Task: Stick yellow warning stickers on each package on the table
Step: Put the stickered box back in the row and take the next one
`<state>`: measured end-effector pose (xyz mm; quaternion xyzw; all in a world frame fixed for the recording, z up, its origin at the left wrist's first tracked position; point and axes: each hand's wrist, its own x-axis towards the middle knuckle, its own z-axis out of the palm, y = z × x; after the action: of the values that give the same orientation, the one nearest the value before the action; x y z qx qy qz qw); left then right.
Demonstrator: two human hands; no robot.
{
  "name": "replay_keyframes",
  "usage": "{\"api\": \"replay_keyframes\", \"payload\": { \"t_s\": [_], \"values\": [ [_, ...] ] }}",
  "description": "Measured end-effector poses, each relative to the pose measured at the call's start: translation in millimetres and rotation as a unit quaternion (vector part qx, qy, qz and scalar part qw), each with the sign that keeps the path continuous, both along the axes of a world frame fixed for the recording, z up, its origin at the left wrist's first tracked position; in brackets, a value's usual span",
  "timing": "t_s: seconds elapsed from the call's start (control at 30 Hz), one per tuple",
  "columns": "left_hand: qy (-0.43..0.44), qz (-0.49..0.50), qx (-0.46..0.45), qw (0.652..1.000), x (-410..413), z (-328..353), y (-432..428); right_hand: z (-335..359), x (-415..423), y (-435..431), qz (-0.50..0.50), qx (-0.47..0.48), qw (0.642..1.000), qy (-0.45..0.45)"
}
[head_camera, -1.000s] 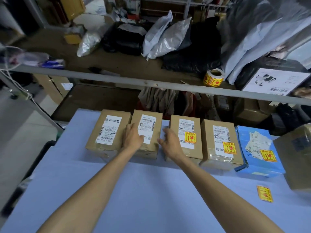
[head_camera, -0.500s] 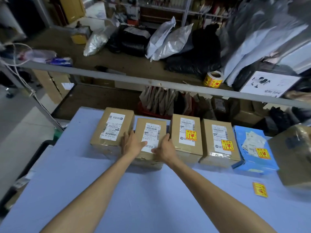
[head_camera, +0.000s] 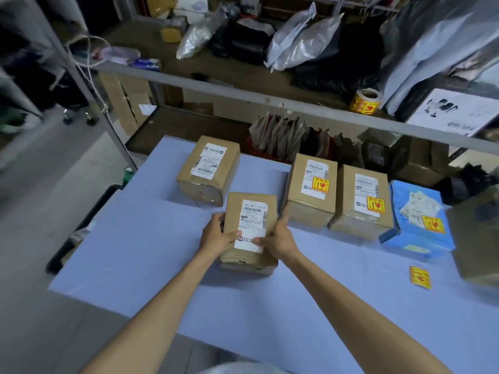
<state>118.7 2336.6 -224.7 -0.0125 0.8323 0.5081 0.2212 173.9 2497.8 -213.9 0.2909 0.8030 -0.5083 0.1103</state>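
Note:
A small cardboard box point(head_camera: 249, 211) with a white shipping label and no yellow sticker sits on the blue table point(head_camera: 151, 255), nearer me than the row. My left hand point(head_camera: 217, 236) grips its left side and my right hand point(head_camera: 278, 237) grips its right side, thumbs on the label. Behind it to the left stands another unstickered cardboard box point(head_camera: 209, 168). To the right stand two cardboard boxes point(head_camera: 312, 190) point(head_camera: 363, 203) and a blue package point(head_camera: 420, 217), each bearing a yellow warning sticker. A loose yellow sticker point(head_camera: 420, 278) lies on the table at the right.
A roll of yellow stickers point(head_camera: 364, 101) sits on the shelf behind a grey rail point(head_camera: 243, 90). A large taped cardboard box point(head_camera: 478, 238) stands at the table's right edge. Bags and parcels crowd the shelf. The floor lies left of the table.
Both hands have pulled the second box out of the row toward me, leaving a gap between the left box and the stickered boxes. The camera has tilted down and moved closer.

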Motion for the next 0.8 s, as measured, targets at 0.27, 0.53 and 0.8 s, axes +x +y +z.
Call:
{"api": "replay_keyframes", "payload": {
  "t_s": [0.27,0.53,0.8],
  "values": [
    [0.009,-0.015,-0.009,1.0,62,1,13,-12,76,9,-0.032,-0.022,0.997,0.063],
    [0.0,-0.095,0.009,0.995,118,7,99,-6,153,84,-0.158,-0.059,0.983,0.079],
    [-0.023,-0.139,0.045,0.989,165,14,190,-6,202,171,-0.216,-0.046,0.974,0.057]
  ]
}}
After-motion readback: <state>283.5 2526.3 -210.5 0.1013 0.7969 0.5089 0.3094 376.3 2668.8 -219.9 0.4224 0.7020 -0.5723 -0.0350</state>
